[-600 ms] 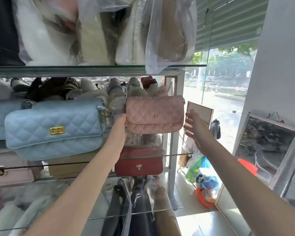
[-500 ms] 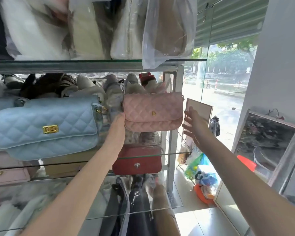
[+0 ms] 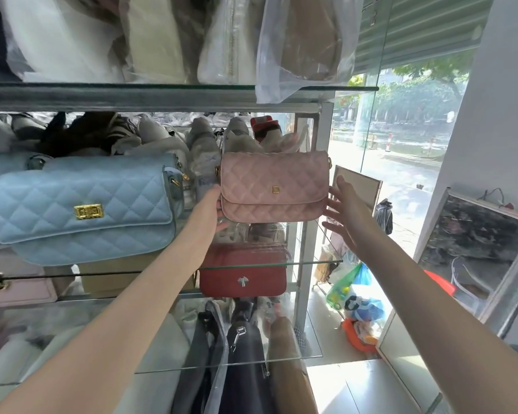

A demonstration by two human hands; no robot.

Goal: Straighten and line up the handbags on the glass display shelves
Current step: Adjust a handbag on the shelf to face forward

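I am gripping the pink quilted handbag (image 3: 274, 186) at its left end with my left hand (image 3: 211, 209), right hand (image 3: 346, 213) hovering wide-fingered just beside its right end; I am judging that clasping both ends keeps it level.

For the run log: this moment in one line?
left hand: grips pink bag, left end | right hand: open by right end
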